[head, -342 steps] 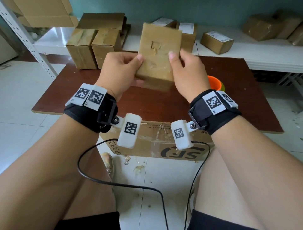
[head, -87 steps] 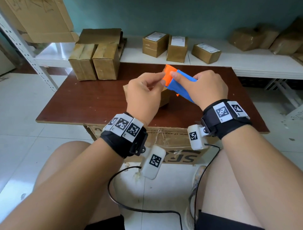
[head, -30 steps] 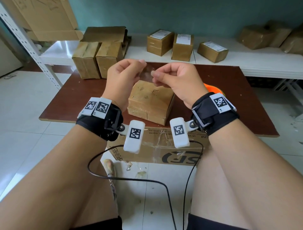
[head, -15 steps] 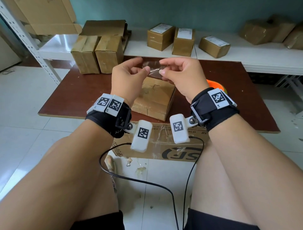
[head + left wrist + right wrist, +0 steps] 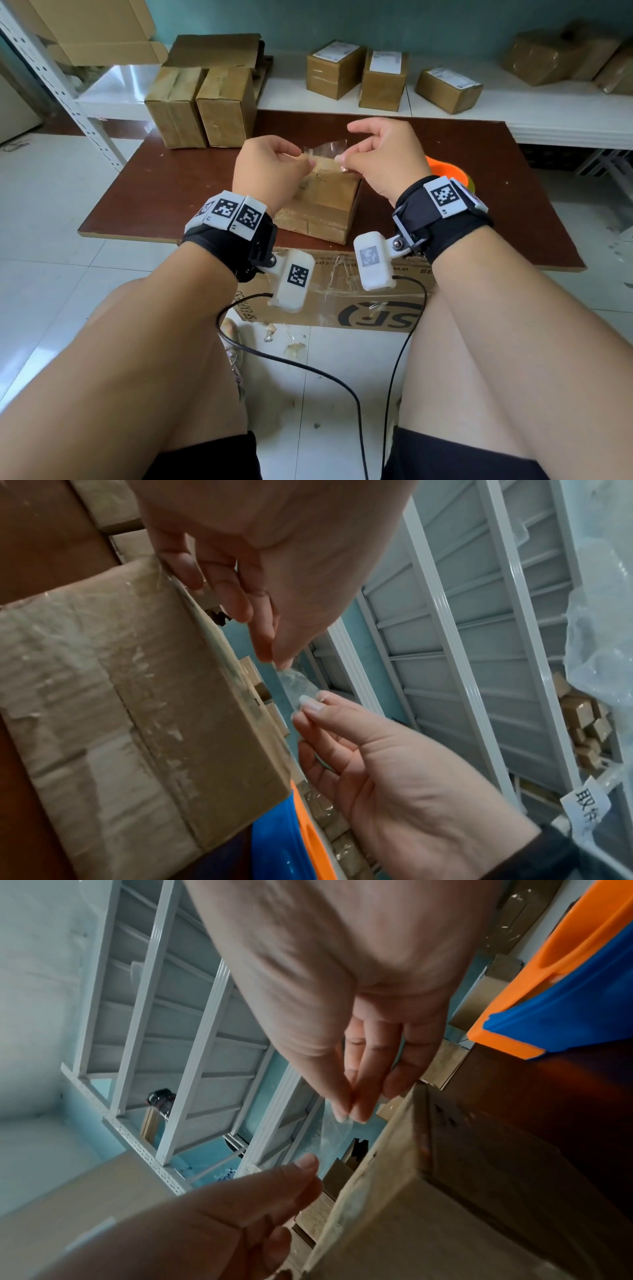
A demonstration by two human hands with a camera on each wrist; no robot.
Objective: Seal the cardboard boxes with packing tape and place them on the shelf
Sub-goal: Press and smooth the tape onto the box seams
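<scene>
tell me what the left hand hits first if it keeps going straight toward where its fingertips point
Probably the right hand. The left hand pinches one end of a clear tape strip that the right hand pinches at the other end; the fingertips face each other above the cardboard box.

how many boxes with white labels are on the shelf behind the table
3, side by side on the white shelf: left box, middle box, right box. The wrapped parcels at far right show no labels.

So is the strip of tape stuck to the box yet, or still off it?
Off it. The clear tape strip hangs stretched between left hand and right hand, above the cardboard box.
</scene>
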